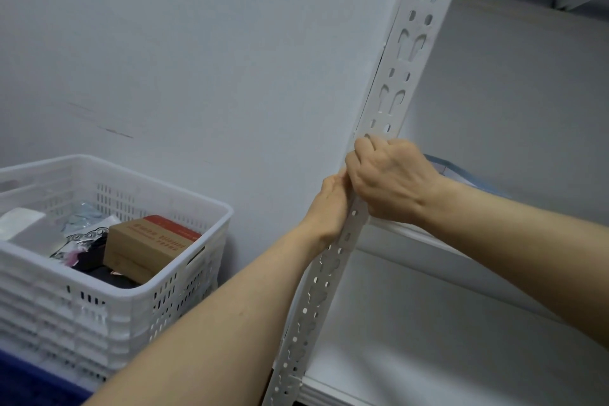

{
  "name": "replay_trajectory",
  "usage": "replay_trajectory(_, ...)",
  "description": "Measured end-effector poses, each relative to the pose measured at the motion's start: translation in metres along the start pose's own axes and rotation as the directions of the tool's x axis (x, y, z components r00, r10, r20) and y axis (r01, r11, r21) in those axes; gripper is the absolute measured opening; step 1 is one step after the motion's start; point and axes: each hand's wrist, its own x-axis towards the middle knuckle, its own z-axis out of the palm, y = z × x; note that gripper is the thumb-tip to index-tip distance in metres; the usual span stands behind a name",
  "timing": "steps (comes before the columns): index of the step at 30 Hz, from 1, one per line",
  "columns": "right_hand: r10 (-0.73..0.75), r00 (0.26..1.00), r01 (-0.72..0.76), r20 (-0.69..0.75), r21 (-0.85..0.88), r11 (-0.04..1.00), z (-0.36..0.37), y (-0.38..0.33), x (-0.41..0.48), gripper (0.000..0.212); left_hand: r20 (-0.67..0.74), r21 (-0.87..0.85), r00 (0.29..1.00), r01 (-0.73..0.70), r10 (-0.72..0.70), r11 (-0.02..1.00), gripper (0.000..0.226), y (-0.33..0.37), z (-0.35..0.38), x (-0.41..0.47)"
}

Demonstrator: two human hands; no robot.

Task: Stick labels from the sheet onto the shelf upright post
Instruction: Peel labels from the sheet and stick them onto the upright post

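The white perforated shelf upright post [400, 76] runs slanted from the top right down to the bottom middle. My right hand [392, 178] is curled into a loose fist with its fingers pressed against the post's front face at mid height. Just below and to the left, my left hand [333, 204] wraps around the post's left edge, its fingers hidden behind the metal. Both hands touch each other at the post. No label or label sheet shows; anything under the fingers is hidden.
A white plastic basket [197, 260] stands at the left against the wall, holding a brown cardboard box [148, 241] and packets. White shelf boards [428, 323] lie right of the post. A blue-edged object [456, 171] sits on the shelf behind my right wrist.
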Motion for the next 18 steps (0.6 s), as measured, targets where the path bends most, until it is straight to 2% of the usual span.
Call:
replay_trajectory(2,0.013,1.0,-0.012,-0.02,0.033,0.999,0.001,0.0,-0.002,0.034,0.0,-0.004,0.999,0.032,-0.032,0.999,0.054,-0.002,0.001,0.004)
replay_trajectory(4,0.034,0.999,-0.032,-0.034,0.055,0.998,0.002,0.001,-0.005,0.031,-0.001,-0.008,0.999,0.044,-0.044,0.999,0.06,-0.002,0.002,0.004)
replay_trajectory(11,0.124,0.99,-0.118,-0.066,0.09,0.989,0.002,0.003,-0.018,0.018,-0.021,-0.001,1.0,0.009,-0.009,1.0,0.054,-0.006,0.001,0.004)
replay_trajectory(13,0.159,0.987,-0.154,-0.038,0.106,0.982,0.001,0.003,-0.023,0.01,-0.022,0.001,1.0,0.012,-0.012,1.0,0.052,-0.007,0.0,0.003)
replay_trajectory(16,0.278,0.961,-0.275,0.007,0.182,0.944,-0.001,0.005,-0.033,0.008,-0.015,-0.017,1.0,0.014,-0.014,1.0,0.053,-0.006,0.001,0.002)
replay_trajectory(18,0.435,0.896,-0.438,0.082,0.32,0.84,-0.005,0.006,-0.038,0.005,-0.023,-0.018,1.0,0.017,-0.017,1.0,0.052,-0.006,0.001,0.002)
